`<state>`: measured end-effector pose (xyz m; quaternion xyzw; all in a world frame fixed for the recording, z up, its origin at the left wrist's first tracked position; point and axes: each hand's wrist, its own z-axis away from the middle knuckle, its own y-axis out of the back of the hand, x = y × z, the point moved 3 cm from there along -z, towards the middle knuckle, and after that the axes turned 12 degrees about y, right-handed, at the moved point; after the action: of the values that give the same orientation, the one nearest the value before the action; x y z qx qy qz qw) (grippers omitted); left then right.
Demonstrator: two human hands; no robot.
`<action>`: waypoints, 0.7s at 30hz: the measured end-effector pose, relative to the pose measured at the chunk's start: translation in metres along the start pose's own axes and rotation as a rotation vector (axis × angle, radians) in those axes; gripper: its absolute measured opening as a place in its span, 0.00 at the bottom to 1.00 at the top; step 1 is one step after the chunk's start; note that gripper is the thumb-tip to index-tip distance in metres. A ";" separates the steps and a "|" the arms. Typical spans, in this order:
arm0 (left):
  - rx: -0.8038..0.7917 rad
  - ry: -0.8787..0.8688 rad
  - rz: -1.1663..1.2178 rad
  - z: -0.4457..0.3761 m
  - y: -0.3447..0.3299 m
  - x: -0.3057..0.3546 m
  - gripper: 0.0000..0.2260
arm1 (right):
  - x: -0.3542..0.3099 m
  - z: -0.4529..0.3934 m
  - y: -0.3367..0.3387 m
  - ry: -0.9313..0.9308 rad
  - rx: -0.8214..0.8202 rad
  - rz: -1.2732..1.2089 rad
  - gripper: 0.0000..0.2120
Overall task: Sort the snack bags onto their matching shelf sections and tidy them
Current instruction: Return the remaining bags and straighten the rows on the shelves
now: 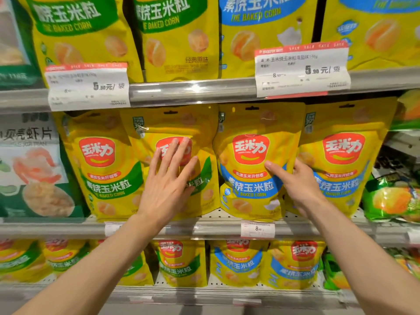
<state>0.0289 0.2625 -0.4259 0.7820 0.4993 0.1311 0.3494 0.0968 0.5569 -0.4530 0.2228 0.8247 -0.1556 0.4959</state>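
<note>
A grey metal shelf rack point(204, 92) fills the view, with three rows of glossy yellow plastic snack bags standing upright on its boards. On the middle shelf point(181, 228) four bags stand side by side: two yellow corn bags with a green band point(102, 169) on the left, then a yellow corn bag with a blue band point(250, 169) and a second blue-banded bag point(343, 164) on the right. The rows above and below follow the same split, green bands left, blue bands right. At the far left stands a white and dark green shrimp-chip bag point(31, 169); at the far right lies a shiny green bag point(391, 201). Two white paper price tags with red tops point(302, 69) hang from the upper shelf edge.

The left hand point(168, 180) lies flat, fingers straight and together, pressing on the front of the second green-banded bag. The right hand point(295, 180) holds the right edge of the first blue-banded bag, thumb on its front, fingers hidden behind it.
</note>
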 end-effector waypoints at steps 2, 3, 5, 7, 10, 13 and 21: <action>0.007 -0.012 0.006 0.001 0.001 -0.002 0.37 | 0.000 0.001 0.002 -0.014 -0.012 -0.021 0.14; 0.007 -0.013 0.002 0.001 0.002 -0.003 0.37 | -0.001 0.001 0.004 -0.019 -0.014 -0.028 0.15; 0.004 0.001 -0.018 0.001 0.002 -0.003 0.39 | -0.003 0.001 0.009 -0.028 -0.010 -0.034 0.16; -0.002 0.023 -0.035 0.001 0.002 -0.002 0.40 | -0.006 0.002 0.015 -0.036 -0.003 -0.039 0.15; -0.014 0.046 -0.045 0.000 0.002 0.000 0.40 | -0.008 0.004 0.025 -0.039 0.004 -0.055 0.14; -0.029 0.054 -0.056 -0.002 0.002 0.002 0.38 | -0.008 0.004 0.029 -0.062 -0.020 -0.080 0.14; 0.005 0.025 -0.014 0.001 0.002 -0.003 0.38 | -0.010 -0.008 0.012 -0.117 -0.174 -0.140 0.24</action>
<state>0.0293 0.2589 -0.4244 0.7776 0.5094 0.1370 0.3421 0.1012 0.5686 -0.4414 0.1114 0.8184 -0.1302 0.5485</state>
